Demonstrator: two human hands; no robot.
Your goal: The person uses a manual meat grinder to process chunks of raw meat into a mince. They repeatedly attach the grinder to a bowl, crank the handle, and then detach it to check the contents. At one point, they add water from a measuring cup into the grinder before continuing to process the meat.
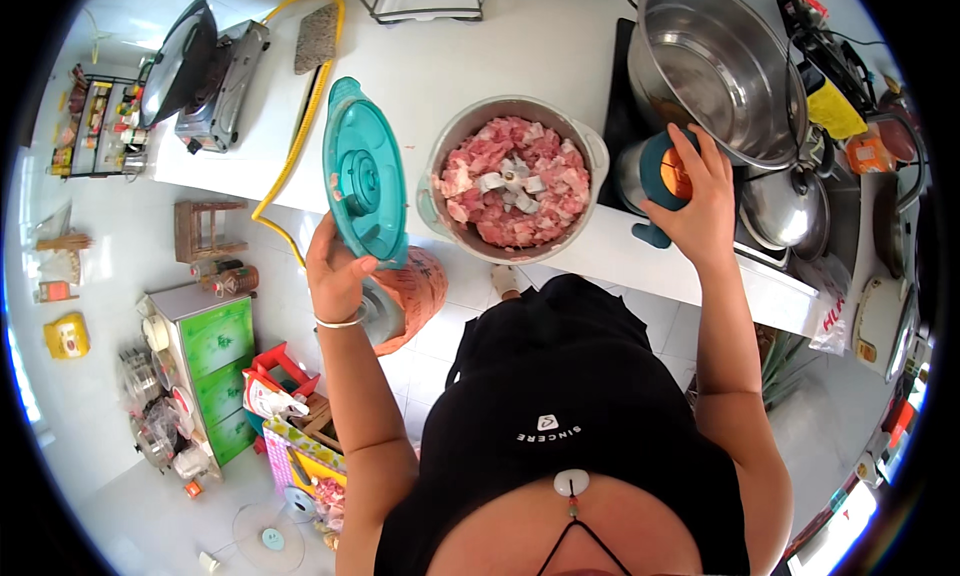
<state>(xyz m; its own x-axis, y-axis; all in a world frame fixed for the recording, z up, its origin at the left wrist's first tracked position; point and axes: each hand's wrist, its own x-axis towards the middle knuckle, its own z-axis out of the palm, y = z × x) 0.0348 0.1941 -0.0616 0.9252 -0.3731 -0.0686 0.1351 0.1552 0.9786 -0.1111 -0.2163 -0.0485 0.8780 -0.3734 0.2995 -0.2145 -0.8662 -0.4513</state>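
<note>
Holding a teal lid and a motor unit on either side of a bowl of raw meat

The left hand (335, 274), left of the frame's centre, grasps the lower edge of a teal lid (385, 141) tipped up on its side, its knobbed face showing. At the upper right, the right hand (705, 201) is closed around a blue-and-steel motor unit (660, 171) with an orange top, fingers over it and thumb at its near side. Between them, at upper centre, sits a metal bowl (518, 107) of chopped raw meat (480, 214) around a central blade hub (515, 181).

The bowl stands near the front edge of the white counter (550, 26), while the lid's lower end hangs over that edge above an orange bag (425, 291). A slim gap parts lid from bowl, and a yellow hose (300, 141) runs down further left. Room is tight at right, where a large steel pot (715, 66) crowds the motor unit over the black cooktop (620, 101). Bare counter opens above the bowl, up to a wire rack (415, 18).
</note>
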